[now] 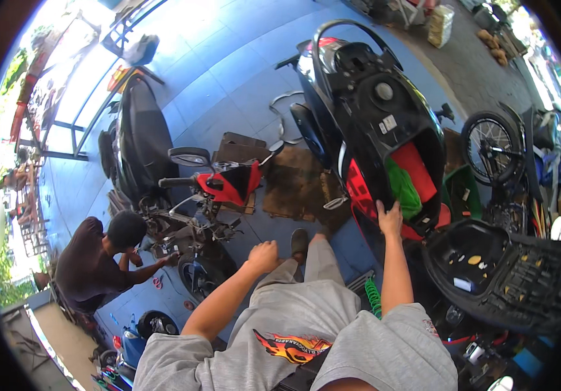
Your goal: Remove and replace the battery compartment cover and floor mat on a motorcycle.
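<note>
A black and red scooter (352, 124) stands to my right with its seat off. Its open storage compartment (438, 156) holds a red panel (417, 173) and a green plastic bag (403, 186). My right hand (390, 218) grips the compartment's near rim, beside the green bag. My left hand (264, 256) is closed in a loose fist at my left knee, with nothing seen in it. Nearest to that hand is a partly stripped motorbike with a red front cover (231, 182) and a bare front end.
Another person (101, 260) crouches at the left, reaching toward the stripped bike's wheel. A black seat base (489, 267) with small parts in it lies at the right, near a green bin (466, 192). Flattened cardboard (293, 179) covers the blue tiles (209, 72) between the bikes.
</note>
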A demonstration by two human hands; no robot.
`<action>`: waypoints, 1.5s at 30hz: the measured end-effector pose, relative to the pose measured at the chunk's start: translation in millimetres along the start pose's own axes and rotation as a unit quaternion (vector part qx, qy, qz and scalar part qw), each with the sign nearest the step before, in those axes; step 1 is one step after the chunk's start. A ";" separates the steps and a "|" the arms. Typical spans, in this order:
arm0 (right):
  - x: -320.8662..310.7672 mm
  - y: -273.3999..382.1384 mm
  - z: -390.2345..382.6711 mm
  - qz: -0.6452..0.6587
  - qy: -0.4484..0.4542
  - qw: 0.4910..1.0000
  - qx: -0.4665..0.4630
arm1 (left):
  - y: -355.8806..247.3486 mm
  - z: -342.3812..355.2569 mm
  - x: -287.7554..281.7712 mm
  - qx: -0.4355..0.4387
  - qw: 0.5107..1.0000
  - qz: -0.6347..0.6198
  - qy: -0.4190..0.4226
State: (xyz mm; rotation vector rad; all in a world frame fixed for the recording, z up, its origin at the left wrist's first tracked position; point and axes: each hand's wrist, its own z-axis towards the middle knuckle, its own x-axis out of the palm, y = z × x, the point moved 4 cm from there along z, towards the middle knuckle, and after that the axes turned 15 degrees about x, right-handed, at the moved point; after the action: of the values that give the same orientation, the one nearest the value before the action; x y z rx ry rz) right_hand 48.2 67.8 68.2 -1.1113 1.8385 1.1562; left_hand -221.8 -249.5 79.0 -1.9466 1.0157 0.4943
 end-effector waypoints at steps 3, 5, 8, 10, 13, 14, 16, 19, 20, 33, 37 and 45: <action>2.4 -11.4 4.3 -0.038 0.006 0.998 0.039 | 36.6 -13.7 -27.2 -0.052 0.999 0.009 0.009; -2.5 -3.4 6.2 -0.062 0.041 0.996 0.052 | 51.0 -11.8 -52.7 -0.092 0.996 0.017 0.005; -1.5 -9.9 4.6 -0.092 0.074 0.991 0.068 | 59.9 2.1 -93.7 -0.064 0.997 0.004 -0.048; 0.6 -17.6 4.1 -0.084 0.073 0.991 0.078 | 65.3 18.6 -129.0 -0.041 0.992 -0.034 -0.113; -15.6 11.5 0.7 -0.100 0.138 0.979 0.114 | 69.0 26.0 -193.3 -0.040 0.965 -0.087 -0.243; -17.8 8.2 4.1 -0.114 0.137 0.978 0.104 | 71.4 34.2 -216.6 -0.042 0.953 -0.096 -0.285; -36.2 16.7 17.2 -0.142 0.148 0.975 0.080 | 85.8 34.1 -251.4 -0.050 0.918 -0.067 -0.388; -66.9 72.7 43.1 -0.333 0.281 0.889 0.139 | 104.5 34.0 -293.6 -0.114 0.895 -0.060 -0.426; -91.0 127.1 46.6 -0.307 0.245 0.916 0.083 | 117.1 32.7 -304.9 -0.148 0.884 -0.058 -0.440; -119.2 524.6 229.6 0.101 0.150 0.982 0.062 | 316.3 159.2 -316.7 -0.159 0.952 -0.087 -0.245; -61.0 557.4 266.8 0.126 0.084 0.988 -0.004 | 439.5 137.3 -252.0 -0.126 0.970 -0.025 -0.207; -82.2 598.8 260.3 0.204 0.127 0.879 0.411 | 600.0 134.7 -520.5 -0.281 0.955 -0.087 0.045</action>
State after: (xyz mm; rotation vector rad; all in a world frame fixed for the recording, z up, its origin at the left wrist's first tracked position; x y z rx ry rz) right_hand -437.3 475.4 245.0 -0.3911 2.4876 0.3093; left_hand -1007.1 -73.4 41.8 -2.5573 0.7982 0.6495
